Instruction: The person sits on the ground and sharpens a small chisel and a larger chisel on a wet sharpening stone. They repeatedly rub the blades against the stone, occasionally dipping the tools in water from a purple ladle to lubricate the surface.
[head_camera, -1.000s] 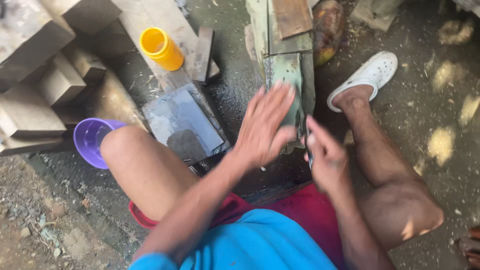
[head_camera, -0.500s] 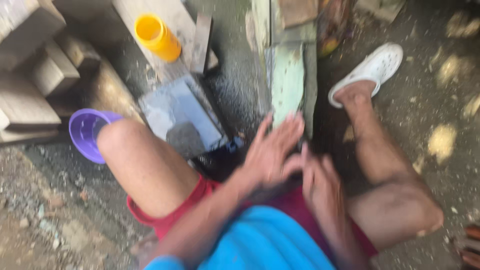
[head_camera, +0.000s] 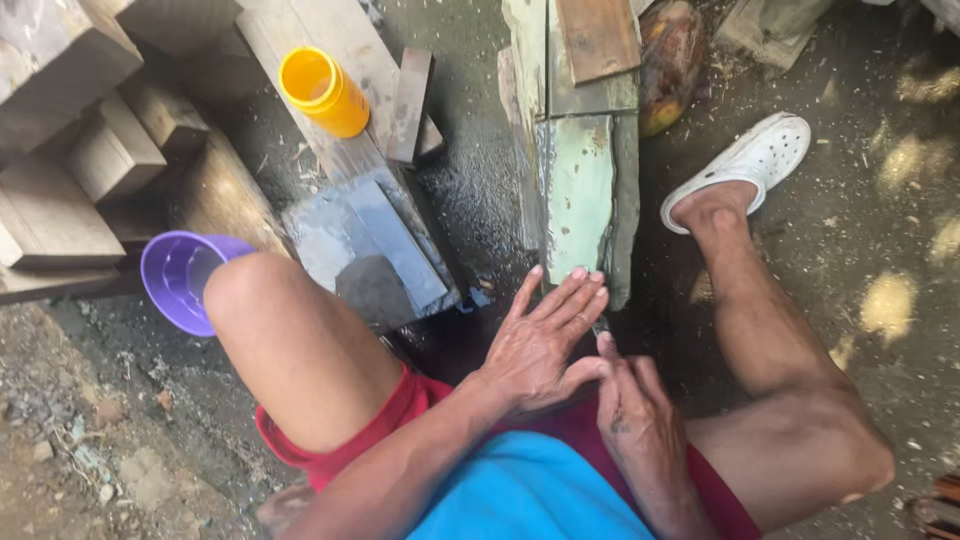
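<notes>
Dirt and grit make up the ground (head_camera: 880, 300), dappled with patches of sunlight on the right and wet and dark in the middle. Stacked grey timber blocks (head_camera: 70, 170) fill the upper left corner, and a long pale wooden plank (head_camera: 330, 60) runs diagonally down from the top, with a small dark wooden block (head_camera: 408, 105) lying on it. Straight ahead lies a long, flat, greenish sharpening stone (head_camera: 578, 195) set among weathered boards, its near end wet. Left of it, a flat grey slab (head_camera: 365, 245) glistens with water.

The person sits low, bare knees spread to either side, in red shorts and a blue shirt; the foot ahead on the right wears a white perforated clog (head_camera: 745, 165). A round purple plastic bowl (head_camera: 178, 280) sits half hidden behind the left knee, and a yellow plastic cup (head_camera: 322, 92) stands on the plank.

The left hand (head_camera: 535, 345) lies with fingers (head_camera: 570, 300) spread flat and straight, tips touching the near edge of the greenish stone. The right hand (head_camera: 635, 420) sits just beside it, curled closed around something thin; only a small dark sliver shows between the two hands, too hidden to identify.
</notes>
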